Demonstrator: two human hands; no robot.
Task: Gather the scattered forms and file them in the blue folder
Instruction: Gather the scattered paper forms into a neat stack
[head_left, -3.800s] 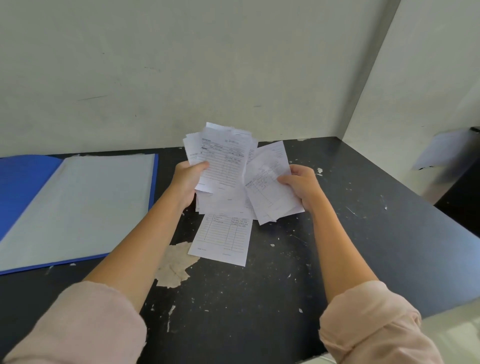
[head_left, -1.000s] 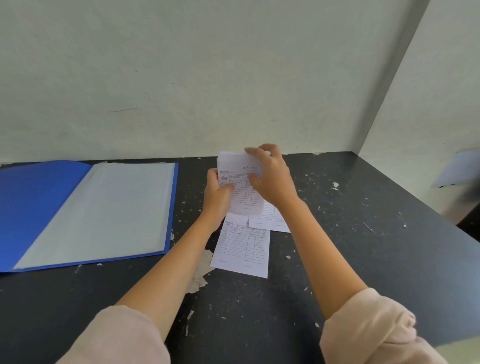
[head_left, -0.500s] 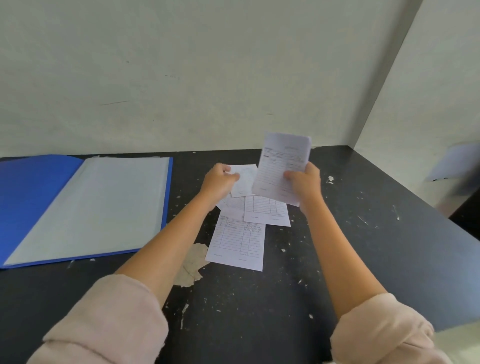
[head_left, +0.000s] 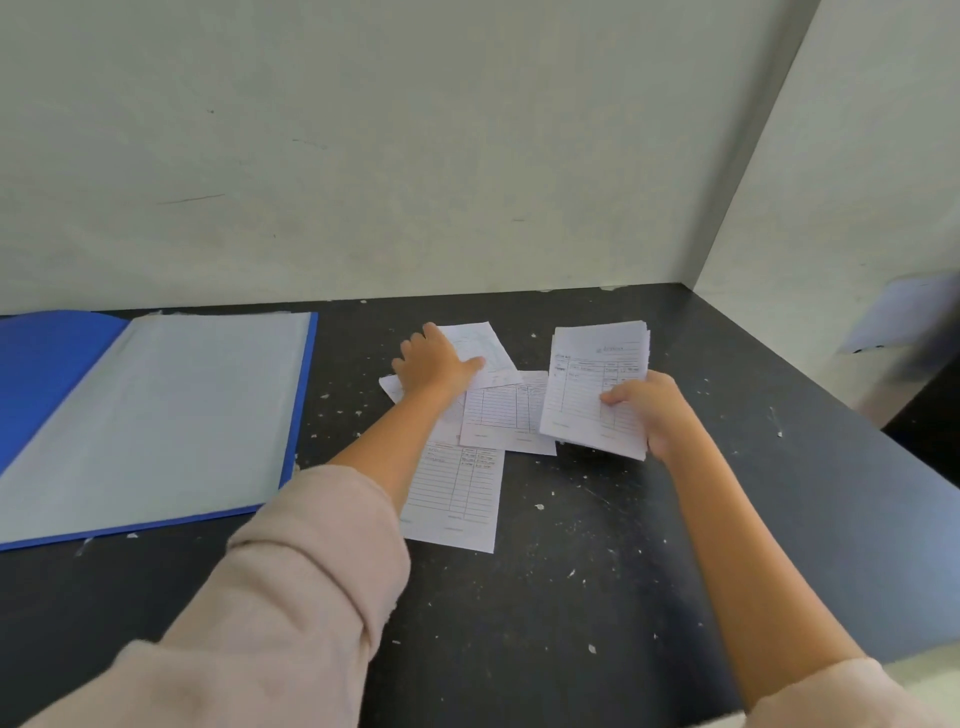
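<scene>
My right hand (head_left: 649, 410) grips a stack of white printed forms (head_left: 592, 384), held tilted just above the black table. My left hand (head_left: 431, 364) lies palm down on a loose form (head_left: 483, 348) near the wall, thumb pressing on it. Two more forms lie flat nearby: one (head_left: 501, 415) between my hands, another (head_left: 454, 499) closer to me, partly under my left forearm. The blue folder (head_left: 31, 364) lies open at the left, showing a clear grey sleeve page (head_left: 156, 415).
The black table (head_left: 571, 597) is scuffed with white flecks. A pale wall runs along the back and a side panel (head_left: 831, 182) closes the right. The table's right edge drops off past a blurred paper-like shape (head_left: 904, 312).
My right hand has carried the stack down and to the right. My left hand has let go, opened and reached forward onto the loose form by the wall.
</scene>
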